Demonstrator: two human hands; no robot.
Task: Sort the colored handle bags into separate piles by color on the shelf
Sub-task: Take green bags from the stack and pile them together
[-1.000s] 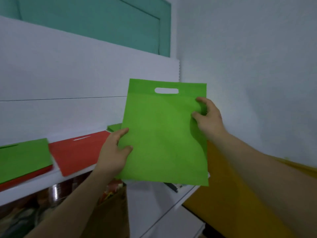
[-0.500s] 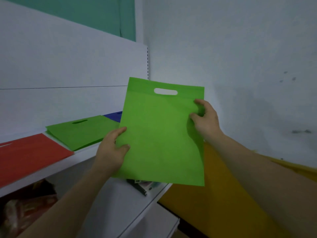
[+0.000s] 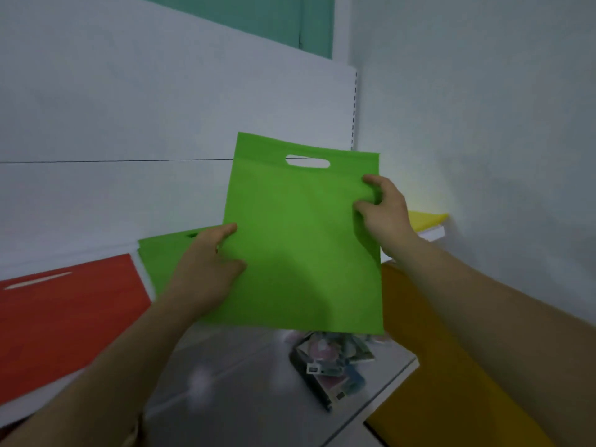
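Both hands [image 3: 300, 243] grip the green bag [image 3: 300, 246]; it has swung toward, probably, the green pile [image 3: 161, 256] at nine o'clock.

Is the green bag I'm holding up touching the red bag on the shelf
Apart. The head view shows the held green bag up in both hands, with the left hand and a lying green bag between it and the red bag.

2 green bags [image 3: 303, 240], 1 red bag [image 3: 64, 324], 1 yellow bag [image 3: 425, 219].

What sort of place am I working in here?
Probably a shop or stockroom: white slotted retail shelving, flat handle bags piled by color, red and green, and packaged goods on the lower shelf.
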